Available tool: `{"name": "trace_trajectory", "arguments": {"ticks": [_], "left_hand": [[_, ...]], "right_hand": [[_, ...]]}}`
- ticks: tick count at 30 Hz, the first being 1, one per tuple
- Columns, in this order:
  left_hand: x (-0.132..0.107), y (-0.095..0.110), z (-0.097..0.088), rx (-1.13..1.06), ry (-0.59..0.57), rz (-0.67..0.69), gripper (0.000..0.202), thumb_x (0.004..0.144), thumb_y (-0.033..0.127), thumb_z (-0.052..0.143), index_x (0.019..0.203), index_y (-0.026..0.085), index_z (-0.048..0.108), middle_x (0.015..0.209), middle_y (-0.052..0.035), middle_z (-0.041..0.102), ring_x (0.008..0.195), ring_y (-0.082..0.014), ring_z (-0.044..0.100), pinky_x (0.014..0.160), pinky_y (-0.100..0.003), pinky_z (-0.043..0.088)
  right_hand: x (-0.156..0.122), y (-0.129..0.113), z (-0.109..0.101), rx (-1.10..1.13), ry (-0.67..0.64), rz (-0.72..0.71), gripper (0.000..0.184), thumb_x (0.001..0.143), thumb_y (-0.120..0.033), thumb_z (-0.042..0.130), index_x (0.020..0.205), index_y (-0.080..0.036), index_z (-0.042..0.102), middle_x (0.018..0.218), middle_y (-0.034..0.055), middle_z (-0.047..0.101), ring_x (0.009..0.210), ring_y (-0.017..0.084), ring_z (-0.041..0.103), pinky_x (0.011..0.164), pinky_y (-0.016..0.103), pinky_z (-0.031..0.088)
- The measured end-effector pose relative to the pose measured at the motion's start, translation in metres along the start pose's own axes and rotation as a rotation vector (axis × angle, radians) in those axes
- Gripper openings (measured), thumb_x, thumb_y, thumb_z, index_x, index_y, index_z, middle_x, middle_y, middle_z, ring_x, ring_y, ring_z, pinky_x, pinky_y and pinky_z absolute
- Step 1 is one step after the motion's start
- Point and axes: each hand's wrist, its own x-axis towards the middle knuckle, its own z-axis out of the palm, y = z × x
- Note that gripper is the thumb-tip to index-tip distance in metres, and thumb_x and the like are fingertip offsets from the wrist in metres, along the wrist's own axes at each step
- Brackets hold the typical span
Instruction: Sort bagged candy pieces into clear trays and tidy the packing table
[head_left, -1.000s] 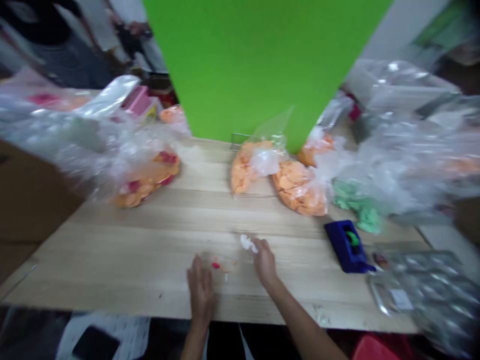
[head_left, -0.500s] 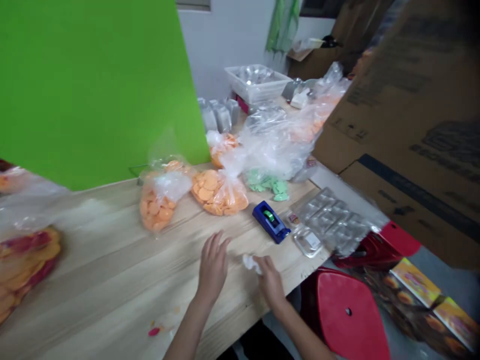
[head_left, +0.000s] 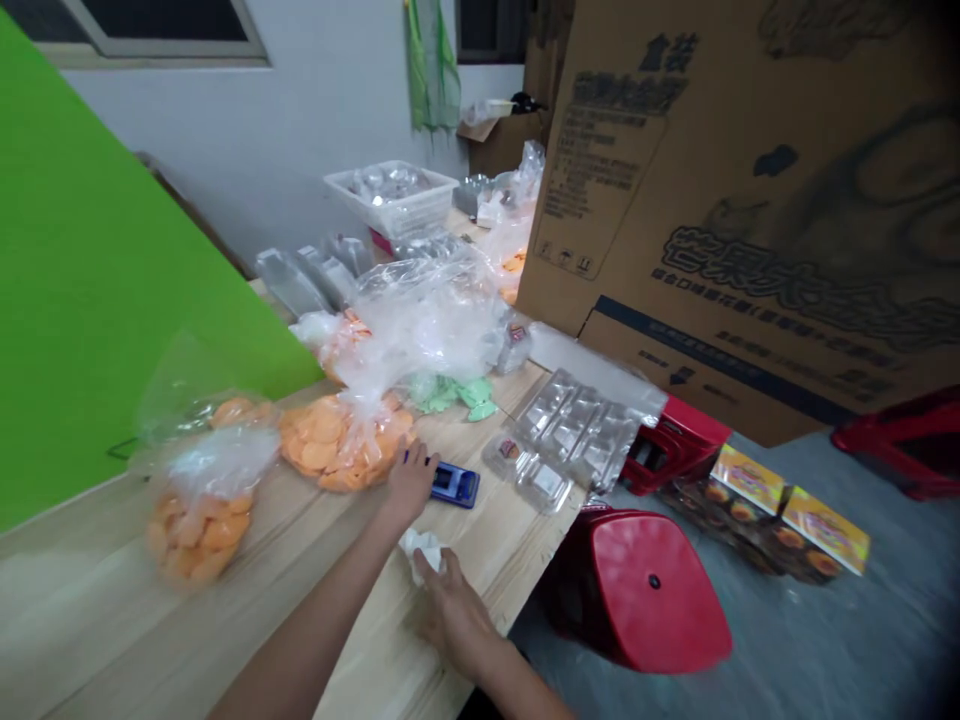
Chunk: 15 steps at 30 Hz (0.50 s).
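Observation:
My left hand point(head_left: 412, 480) is closed around the near-left end of a blue tape dispenser point(head_left: 459, 486) on the wooden table point(head_left: 360, 610); its fingers cover part of it. In my right hand point(head_left: 454, 610), a crumpled white tissue point(head_left: 421, 548) is pinched between thumb and fingers, just above the table. Behind my left hand sits a tied clear bag of orange round pieces point(head_left: 330, 440). Green flat pieces point(head_left: 454, 397) lie beyond the dispenser. A small clear plastic box point(head_left: 544, 484) rests to the dispenser's right.
Another bag of orange pieces point(head_left: 199, 530) stands at left, by a green panel point(head_left: 112, 300). Clear trays point(head_left: 577, 425) lie near the table's right edge. Red stools point(head_left: 660, 590) and a large cardboard box point(head_left: 720, 220) are on the right. A white basket point(head_left: 394, 205) stands behind.
My view has swung to the right. The left hand has moved from bare table to the tape dispenser, which now lies at a different angle. The tissue is still in my right hand.

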Motion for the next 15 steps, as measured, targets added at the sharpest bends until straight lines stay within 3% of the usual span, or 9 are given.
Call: {"name": "trace_trajectory", "arguments": {"ticks": [1,3,5,7,9,10,12,15], "left_hand": [[-0.009,-0.002,-0.004,-0.131,0.031,-0.044,0.038,0.071,0.017,0.048,0.108,0.015,0.055,0.121,-0.0148,0.051,0.123,-0.0281,0.033,0.103,-0.050,0.013],[-0.030,0.004,-0.015,-0.528,0.103,-0.165,0.049,0.070,0.034,0.051,0.117,0.018,0.047,0.129,-0.0117,0.044,0.124,-0.0265,0.031,0.103,-0.047,0.020],[-0.052,0.023,-0.026,-1.021,0.073,-0.337,0.055,0.076,0.050,0.037,0.121,0.019,0.043,0.130,-0.0097,0.044,0.120,-0.0235,0.038,0.098,-0.043,0.032],[-0.065,0.048,-0.038,-1.454,-0.128,-0.457,0.065,0.078,0.060,0.017,0.121,0.019,0.044,0.126,-0.0109,0.047,0.114,-0.0237,0.045,0.093,-0.043,0.038],[-0.060,0.067,-0.047,-1.729,-0.300,-0.453,0.074,0.076,0.065,0.009,0.120,0.018,0.046,0.123,-0.0124,0.050,0.113,-0.0250,0.047,0.091,-0.044,0.039],[-0.049,0.073,-0.048,-1.788,-0.305,-0.422,0.073,0.076,0.065,0.011,0.120,0.017,0.046,0.124,-0.0122,0.049,0.114,-0.0245,0.046,0.092,-0.043,0.039],[-0.014,0.078,-0.042,-1.712,-0.208,-0.372,0.064,0.078,0.060,0.024,0.118,0.016,0.047,0.128,-0.0107,0.046,0.119,-0.0220,0.041,0.096,-0.039,0.035],[0.050,0.081,-0.013,-1.218,-0.148,-0.396,0.054,0.076,0.048,0.040,0.115,0.011,0.048,0.129,-0.0135,0.044,0.121,-0.0208,0.038,0.098,-0.034,0.031]], "right_hand": [[0.001,-0.005,-0.011,-0.003,0.035,-0.008,0.087,0.052,-0.011,0.071,0.129,-0.030,0.033,0.130,0.0103,0.035,0.106,0.032,0.047,0.084,0.041,0.044],[0.001,-0.021,-0.034,0.036,0.221,0.008,0.061,0.068,-0.017,0.061,0.124,-0.028,0.041,0.129,0.0090,0.040,0.109,0.030,0.045,0.089,0.044,0.040],[0.003,-0.041,-0.054,0.112,0.405,-0.040,0.050,0.082,-0.024,0.044,0.130,-0.026,0.031,0.132,0.0076,0.037,0.119,0.026,0.034,0.097,0.045,0.032],[0.006,-0.053,-0.069,0.132,0.450,-0.157,0.057,0.085,-0.033,0.036,0.136,-0.023,0.013,0.139,0.0061,0.025,0.126,0.025,0.020,0.103,0.048,0.020],[0.007,-0.044,-0.083,0.091,0.480,-0.174,0.057,0.085,-0.037,0.035,0.136,-0.022,0.014,0.140,0.0064,0.020,0.128,0.026,0.015,0.102,0.053,0.011],[0.006,-0.031,-0.089,0.084,0.541,-0.107,0.053,0.085,-0.037,0.034,0.134,-0.021,0.022,0.139,0.0077,0.023,0.127,0.027,0.017,0.102,0.054,0.011],[-0.001,0.008,-0.103,0.144,0.735,0.152,0.044,0.086,-0.038,0.032,0.124,-0.017,0.040,0.133,0.0116,0.034,0.124,0.025,0.026,0.102,0.049,0.018],[-0.010,0.075,-0.121,0.382,0.912,0.518,0.050,0.080,-0.050,0.037,0.108,-0.012,0.053,0.113,0.0154,0.052,0.107,0.026,0.047,0.091,0.041,0.037]]}}
